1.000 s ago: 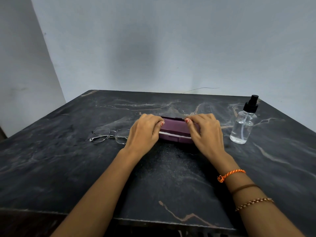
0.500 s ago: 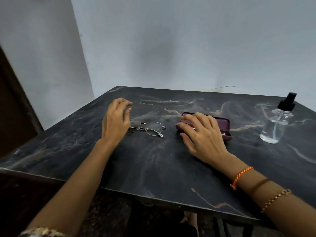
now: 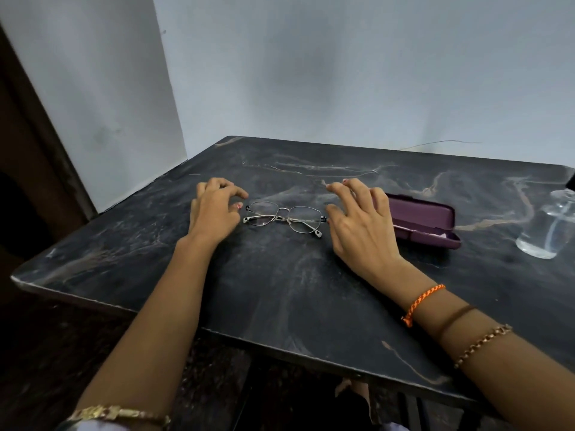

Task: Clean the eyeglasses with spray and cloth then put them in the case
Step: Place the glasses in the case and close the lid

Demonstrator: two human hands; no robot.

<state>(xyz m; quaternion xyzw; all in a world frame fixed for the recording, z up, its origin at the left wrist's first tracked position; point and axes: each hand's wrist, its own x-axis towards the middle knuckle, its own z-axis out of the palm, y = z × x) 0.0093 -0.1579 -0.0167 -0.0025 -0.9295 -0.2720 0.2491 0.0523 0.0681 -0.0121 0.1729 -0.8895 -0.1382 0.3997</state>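
Observation:
Thin metal-framed eyeglasses (image 3: pixel 284 216) lie folded on the dark marble table (image 3: pixel 280 290). My left hand (image 3: pixel 214 209) hovers at their left end, fingers curled and apart, thumb tip close to the frame. My right hand (image 3: pixel 361 225) is at their right end, fingers spread, empty. A purple glasses case (image 3: pixel 426 220) lies just right of my right hand, its lid slightly ajar with a pale strip showing at the front. A clear spray bottle (image 3: pixel 547 231) stands at the far right, its top cut off by the frame edge. No cloth is visible.
The table's left edge and front edge are close to my forearms. A pale wall rises behind the table, and a dark doorway is at the far left. A thin wire (image 3: pixel 441 144) runs along the table's back edge.
Both hands left the case; my right hand moved left to the eyeglasses' right end and my left hand settled at their left end. The view has swung left.

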